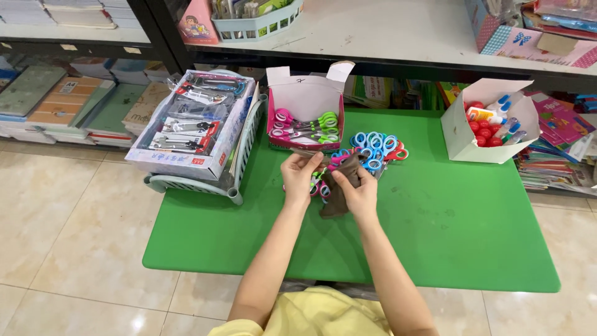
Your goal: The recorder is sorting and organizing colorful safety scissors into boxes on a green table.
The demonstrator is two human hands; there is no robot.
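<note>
Both bare forearms reach forward from the bottom edge of the view and converge over the flat green plastic table (435,236), near its far middle. The left hand (299,176) is raised, fingers curled inward and thumb pinched against the fingertips. The right hand (359,190) sits just beside it, slightly nearer the body, fingers closed in a grip, knuckles turned upward.
</note>
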